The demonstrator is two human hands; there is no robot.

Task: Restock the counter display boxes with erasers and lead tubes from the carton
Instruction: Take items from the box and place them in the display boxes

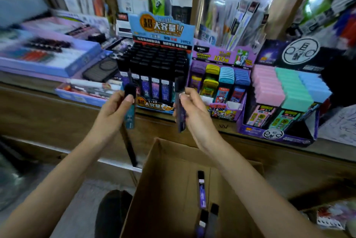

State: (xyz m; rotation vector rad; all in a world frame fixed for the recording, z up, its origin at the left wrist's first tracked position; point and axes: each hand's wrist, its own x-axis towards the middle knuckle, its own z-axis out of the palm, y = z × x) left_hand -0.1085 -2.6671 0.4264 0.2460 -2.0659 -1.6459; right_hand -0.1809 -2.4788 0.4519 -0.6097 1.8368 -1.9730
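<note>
My left hand [115, 110] grips a teal lead tube [129, 106] with a black cap, held upright in front of the counter. My right hand [193, 108] grips a purple lead tube [180, 110], also upright. Both tubes hover just before the blue display box [156, 58], which is packed with rows of black-capped lead tubes. Below my hands stands the open brown carton [165, 189], with up to three tubes [201, 189] lying inside. Right of the blue box, a purple display box [221, 110] holds coloured lead cases, and a further purple box [269, 131] holds pastel erasers [285, 85].
The wooden counter [57, 106] runs across the view, crowded with flat pen trays [48, 58] at the left and hanging stationery packs [237, 21] behind. A dark shoe [111, 214] shows on the floor left of the carton.
</note>
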